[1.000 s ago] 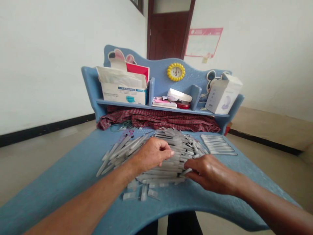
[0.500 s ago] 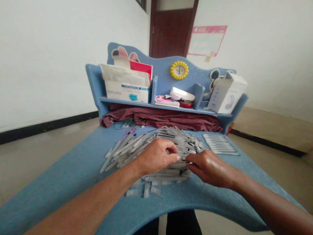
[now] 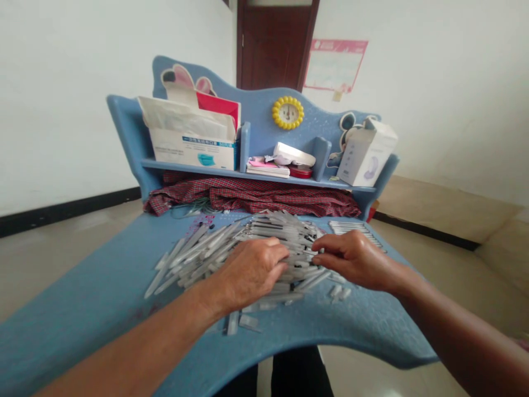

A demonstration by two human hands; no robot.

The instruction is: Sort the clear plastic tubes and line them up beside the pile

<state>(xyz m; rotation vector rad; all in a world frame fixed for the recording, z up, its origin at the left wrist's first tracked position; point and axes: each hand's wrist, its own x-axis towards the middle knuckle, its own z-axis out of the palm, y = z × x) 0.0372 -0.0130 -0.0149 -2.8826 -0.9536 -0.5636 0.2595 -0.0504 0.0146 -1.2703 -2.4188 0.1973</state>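
A loose pile of thin grey-white plastic sticks [image 3: 215, 248] covers the middle of the blue desk [image 3: 82, 298]. My left hand [image 3: 252, 270] lies on the near part of the pile with its fingers curled over several sticks. My right hand [image 3: 351, 259] is at the pile's right side, thumb and fingers pinched on a stick. A neat row of the same sticks [image 3: 355, 229] lies side by side behind my right hand. A few short cut pieces [image 3: 242, 322] rest near the desk's front edge.
The desk's shelf holds a box of face masks [image 3: 190, 143], a white carton [image 3: 363, 157], papers and a red tin [image 3: 300, 171]. A yellow flower clock [image 3: 287, 113] hangs on the back panel. Red checked cloth [image 3: 256, 196] lies under the shelf. A dark door [image 3: 273, 47] stands behind.
My right hand has moved up and away along the pile's right side. My left hand has settled lower onto the near sticks. The view has shifted a little to the right.
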